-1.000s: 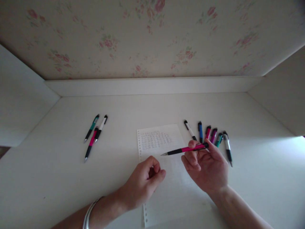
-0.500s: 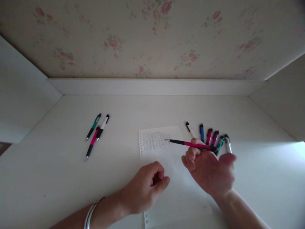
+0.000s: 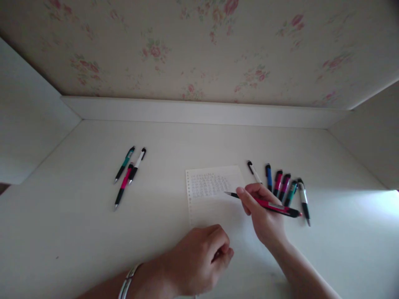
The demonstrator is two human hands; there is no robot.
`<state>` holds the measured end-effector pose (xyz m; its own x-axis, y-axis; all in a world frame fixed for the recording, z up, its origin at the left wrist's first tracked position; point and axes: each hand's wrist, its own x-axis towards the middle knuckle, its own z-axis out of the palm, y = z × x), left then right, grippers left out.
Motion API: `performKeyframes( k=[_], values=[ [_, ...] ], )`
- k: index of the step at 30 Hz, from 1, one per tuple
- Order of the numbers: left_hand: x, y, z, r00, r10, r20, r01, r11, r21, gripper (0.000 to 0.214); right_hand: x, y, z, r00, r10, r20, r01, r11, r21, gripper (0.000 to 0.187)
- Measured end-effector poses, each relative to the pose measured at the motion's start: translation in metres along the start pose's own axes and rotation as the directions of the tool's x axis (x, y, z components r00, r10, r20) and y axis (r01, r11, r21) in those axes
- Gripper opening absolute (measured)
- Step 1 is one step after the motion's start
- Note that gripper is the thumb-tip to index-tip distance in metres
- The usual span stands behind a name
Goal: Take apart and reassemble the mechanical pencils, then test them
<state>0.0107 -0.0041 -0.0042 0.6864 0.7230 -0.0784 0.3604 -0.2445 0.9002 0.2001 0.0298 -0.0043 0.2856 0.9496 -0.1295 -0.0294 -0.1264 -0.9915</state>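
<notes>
My right hand point(image 3: 264, 216) grips a pink and black pen point(image 3: 271, 205) in a writing hold, its tip over the right edge of a white punched sheet of paper point(image 3: 212, 199) with faint rows of marks at its top. My left hand point(image 3: 202, 261) rests on the near part of the sheet with its fingers curled loosely into a fist; nothing shows in it. A bracelet sits on that wrist.
Several pens point(image 3: 283, 187) lie fanned out on the white desk point(image 3: 77, 232) just right of the sheet. Three more pens point(image 3: 127, 170) lie at the left. A raised white back ledge point(image 3: 199, 110) and side panels close in the desk; flowered wallpaper rises behind.
My right hand turned from palm-up to a writing grip and brought the pen's tip down toward the sheet. My left hand drew back toward me a little, still curled.
</notes>
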Motion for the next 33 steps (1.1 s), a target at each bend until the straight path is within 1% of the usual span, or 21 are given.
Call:
performKeyframes(
  k=[1,2,4,5,6,8,9,12,13,14,17,21,26,33],
  values=[
    [0.000,0.000,0.000,1.000,0.016,0.009,-0.016,1.000,0.016,0.020,0.003,-0.001,0.003,1.000,0.002,-0.021,-0.002,1.000,-0.018,0.020],
    [0.000,0.000,0.001,0.999,0.027,0.019,-0.028,0.999,0.030,0.020,0.006,-0.002,0.006,1.000,0.010,-0.004,-0.010,1.000,-0.018,0.019],
    [-0.001,0.000,0.001,0.999,0.042,0.031,-0.044,0.998,0.052,0.020,0.013,-0.005,0.012,0.994,0.018,0.105,-0.014,0.999,-0.037,0.022],
    [-0.001,0.000,0.001,0.998,0.048,0.033,-0.050,0.997,0.060,0.021,0.016,-0.006,0.016,0.988,0.015,0.153,-0.002,0.996,-0.084,0.024],
    [0.000,0.000,0.001,0.998,0.058,0.035,-0.060,0.996,0.068,0.022,0.019,-0.006,0.019,0.986,0.013,0.168,0.013,0.989,-0.150,0.029],
    [0.000,0.001,0.000,0.996,0.077,0.037,-0.080,0.993,0.089,0.024,0.024,-0.003,0.024,0.992,0.017,0.122,0.017,0.962,-0.272,0.039],
    [0.000,0.001,0.000,0.996,0.086,0.036,-0.090,0.991,0.102,0.025,0.026,-0.001,0.026,0.995,0.017,0.098,0.014,0.952,-0.306,0.037],
    [0.001,0.000,-0.001,0.994,0.103,0.033,-0.106,0.985,0.135,0.025,0.029,0.004,0.029,0.996,0.005,0.088,0.028,0.931,-0.363,0.012],
    [0.001,0.000,-0.001,0.994,0.107,0.034,-0.111,0.983,0.146,0.024,0.029,0.004,0.029,0.996,-0.002,0.090,0.037,0.920,-0.390,0.008],
    [0.001,0.000,0.000,0.993,0.113,0.038,-0.118,0.980,0.158,0.023,0.029,0.004,0.028,0.997,-0.008,0.082,0.042,0.907,-0.419,0.008],
    [0.001,-0.001,0.000,0.991,0.127,0.044,-0.133,0.971,0.200,0.021,0.028,0.003,0.027,0.997,-0.028,0.065,0.056,0.872,-0.486,0.015],
    [0.000,-0.002,0.002,0.987,0.155,0.035,-0.159,0.963,0.218,0.020,0.028,0.001,0.028,0.996,-0.051,0.078,0.084,0.848,-0.524,0.015],
    [0.000,-0.005,0.005,0.982,0.187,-0.015,-0.179,0.958,0.226,0.018,0.029,0.001,0.030,0.992,-0.078,0.097,0.119,0.819,-0.561,0.016],
    [-0.002,-0.007,0.004,0.979,0.205,-0.002,-0.199,0.952,0.234,0.018,0.029,0.000,0.031,0.994,-0.094,0.063,0.113,0.804,-0.584,0.017]
  ],
)
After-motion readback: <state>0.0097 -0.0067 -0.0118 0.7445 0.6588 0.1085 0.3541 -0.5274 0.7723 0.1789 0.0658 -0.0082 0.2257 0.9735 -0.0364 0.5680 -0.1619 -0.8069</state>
